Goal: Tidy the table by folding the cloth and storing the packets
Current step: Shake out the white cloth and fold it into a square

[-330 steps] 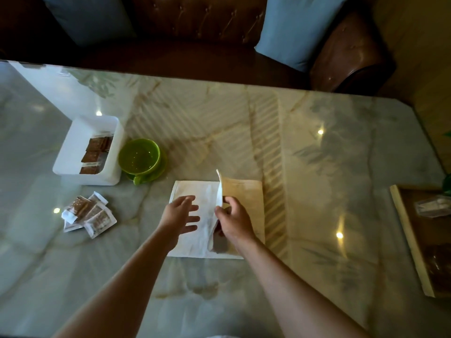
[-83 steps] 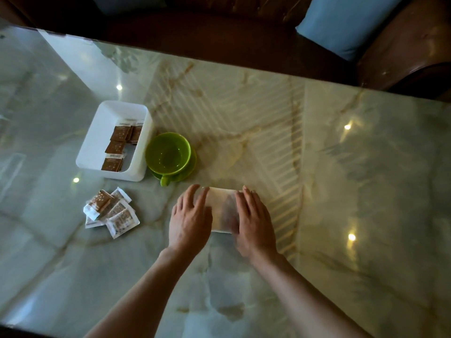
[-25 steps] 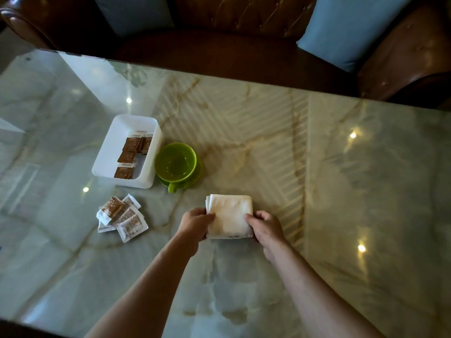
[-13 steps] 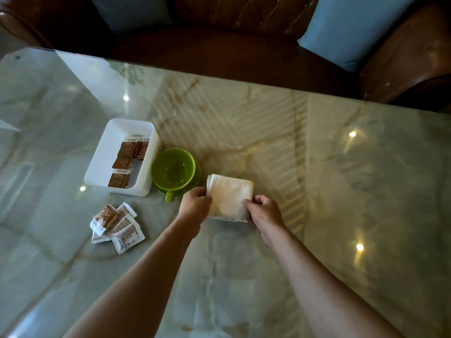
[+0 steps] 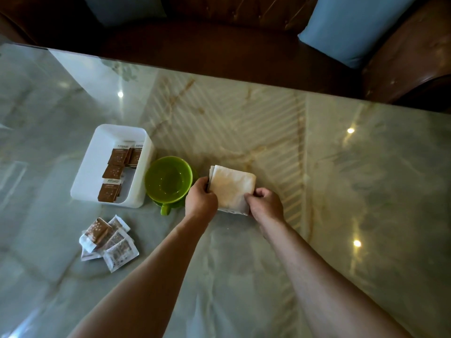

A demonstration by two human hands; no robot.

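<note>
A white cloth (image 5: 230, 187), folded into a small thick square, lies on the marble table just right of a green cup. My left hand (image 5: 200, 200) grips its left edge and my right hand (image 5: 264, 204) grips its near right corner. Several brown-and-white packets (image 5: 107, 241) lie loose in a heap at the left. A white box (image 5: 97, 164) behind them holds several more brown packets (image 5: 114, 175).
The green cup (image 5: 168, 180) on its saucer stands between the white box and the cloth, touching distance from my left hand. A brown leather sofa (image 5: 219, 40) with a blue cushion (image 5: 346, 28) runs along the table's far edge.
The cloth went from half-open to a small folded square. In the last second both hands slid it away from me, toward the green cup, still holding its sides.
</note>
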